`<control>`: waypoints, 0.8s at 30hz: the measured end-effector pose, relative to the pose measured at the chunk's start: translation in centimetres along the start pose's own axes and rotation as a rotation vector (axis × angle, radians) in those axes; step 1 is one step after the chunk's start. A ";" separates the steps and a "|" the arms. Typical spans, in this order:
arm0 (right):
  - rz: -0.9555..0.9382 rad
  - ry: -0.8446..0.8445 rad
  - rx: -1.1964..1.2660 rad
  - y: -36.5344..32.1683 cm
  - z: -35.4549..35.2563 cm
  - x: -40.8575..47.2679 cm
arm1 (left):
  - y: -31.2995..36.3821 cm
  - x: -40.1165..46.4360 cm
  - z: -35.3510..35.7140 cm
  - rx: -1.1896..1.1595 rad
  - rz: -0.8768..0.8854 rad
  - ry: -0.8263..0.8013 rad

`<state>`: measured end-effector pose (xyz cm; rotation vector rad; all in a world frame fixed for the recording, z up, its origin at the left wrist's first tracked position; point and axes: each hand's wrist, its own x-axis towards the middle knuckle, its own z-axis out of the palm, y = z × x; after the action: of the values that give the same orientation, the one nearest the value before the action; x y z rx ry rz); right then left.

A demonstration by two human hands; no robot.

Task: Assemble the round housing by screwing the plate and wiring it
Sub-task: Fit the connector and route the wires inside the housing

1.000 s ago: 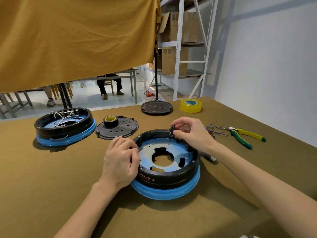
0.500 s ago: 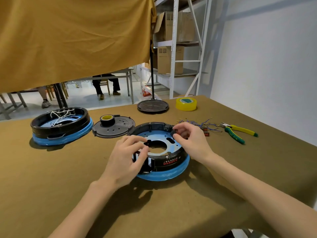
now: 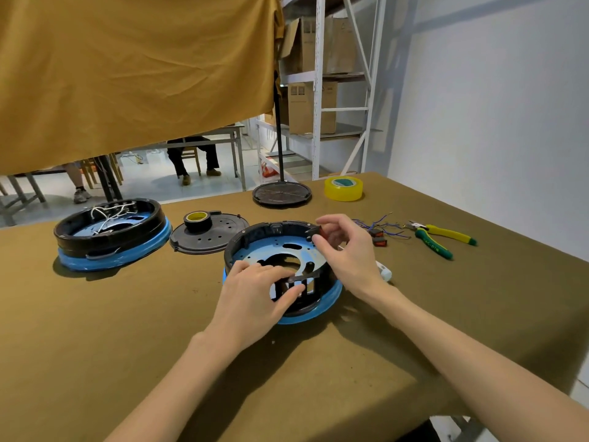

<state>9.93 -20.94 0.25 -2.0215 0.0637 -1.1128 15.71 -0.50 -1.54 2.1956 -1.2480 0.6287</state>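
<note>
Faint print on the green handle of the pliers (image 3: 441, 240), right of centre, too small to read; markings on the cardboard boxes (image 3: 310, 106) on the white shelving (image 3: 318, 87) at upper centre likewise unreadable.

Olive-brown tabletop (image 3: 95, 330) under everything; ochre curtain (image 3: 134, 68) across the upper left, grey wall at right, seated legs visible beyond the curtain.

Round housing (image 3: 280, 269) at centre frame, black wall on a blue base, blue plate (image 3: 271, 250) lying inside. Left hand (image 3: 255, 298) on the near rim, fingers curled through the wall's slots, gripping it. Right hand (image 3: 344, 247) at the far right rim, thumb and forefinger pinching a small black-and-red switch (image 3: 319, 231).

Second housing (image 3: 111, 234) with white wires at left; black lid (image 3: 210, 237) carrying a tape roll (image 3: 197, 220) between the two. Round stand base (image 3: 282, 193) and yellow tape (image 3: 343, 188) at the far edge. Blue wires (image 3: 382, 226) just beyond the right hand.
</note>
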 end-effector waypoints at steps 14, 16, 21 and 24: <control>-0.072 -0.078 0.129 -0.5 -0.9 -6.6 | 1.2 0.0 1.6 -0.340 -0.099 0.166; -0.086 -0.101 0.108 -0.4 -1.0 -6.7 | 1.5 0.1 1.7 -0.360 -0.095 0.172; -0.101 -0.118 0.097 -0.6 -1.1 -6.9 | 1.7 -0.2 1.8 -0.365 -0.079 0.186; -0.122 -0.117 0.103 -0.9 -1.2 -7.1 | 1.6 -0.4 1.9 -0.362 -0.067 0.176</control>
<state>4.41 -18.27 -3.66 -2.0154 -0.1754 -1.0486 14.39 -2.20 -2.88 1.8346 -1.0957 0.5112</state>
